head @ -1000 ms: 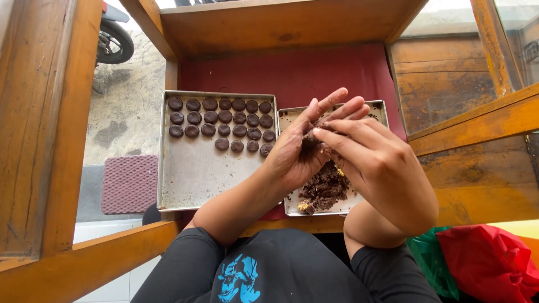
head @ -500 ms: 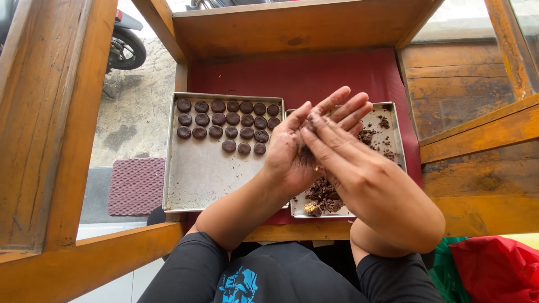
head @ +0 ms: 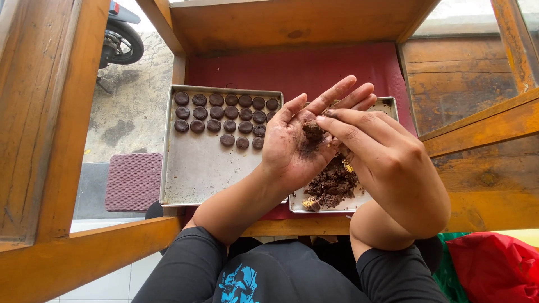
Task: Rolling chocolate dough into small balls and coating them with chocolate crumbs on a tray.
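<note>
Cradling a dark dough lump (head: pixel 312 130) in its open, upturned palm, the left hand (head: pixel 295 145) is hovering above the dough tray (head: pixel 387 104) while the right hand's (head: pixel 387 163) fingertips (head: pixel 327 116) are pinching it.

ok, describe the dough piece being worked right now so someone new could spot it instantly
Start at the red-topped wooden table and its two metal trays. Above the right tray, the left hand lies open, palm up. The small dark dough lump sits on that palm under the right hand's fingertips: it is rough and unshaped, unlike the flat round discs in rows on the left tray.
</note>
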